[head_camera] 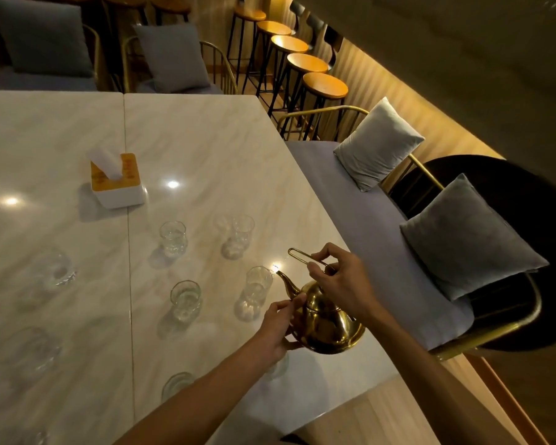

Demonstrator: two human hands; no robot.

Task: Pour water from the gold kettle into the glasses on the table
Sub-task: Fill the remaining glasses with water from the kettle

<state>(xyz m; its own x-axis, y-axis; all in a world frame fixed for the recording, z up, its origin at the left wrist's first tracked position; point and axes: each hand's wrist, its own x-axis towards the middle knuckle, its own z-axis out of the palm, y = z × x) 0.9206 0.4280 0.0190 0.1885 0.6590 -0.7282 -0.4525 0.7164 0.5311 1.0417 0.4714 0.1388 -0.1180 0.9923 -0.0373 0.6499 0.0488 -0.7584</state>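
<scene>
Kettle in both hands, spout at near-right glass

Writing on the tissue box (118, 181) lid is orange print, too blurred to read; one white tissue sticks up from its slot. Gold kettle (326, 319) sits low at the right edge of the marble table (206, 139), lid on, contents hidden. My right hand (341, 281) pinches the thin wire handle (302, 256) with curled fingers; my left hand (278, 329) cups the kettle's body, fingers curled round its side. Spout tip is just beside the rim of the near-right glass (257, 287). Four clear glasses in a square: far-left glass (173, 239), far-right glass (238, 236), near-left glass (185, 300), plus the one at the spout; water level cannot be told in any. Fifth glass (177, 383) partly hidden behind my left forearm. More blurred glassware at left, count unclear. Five round stools (325, 85) beyond, four cushions visible
</scene>
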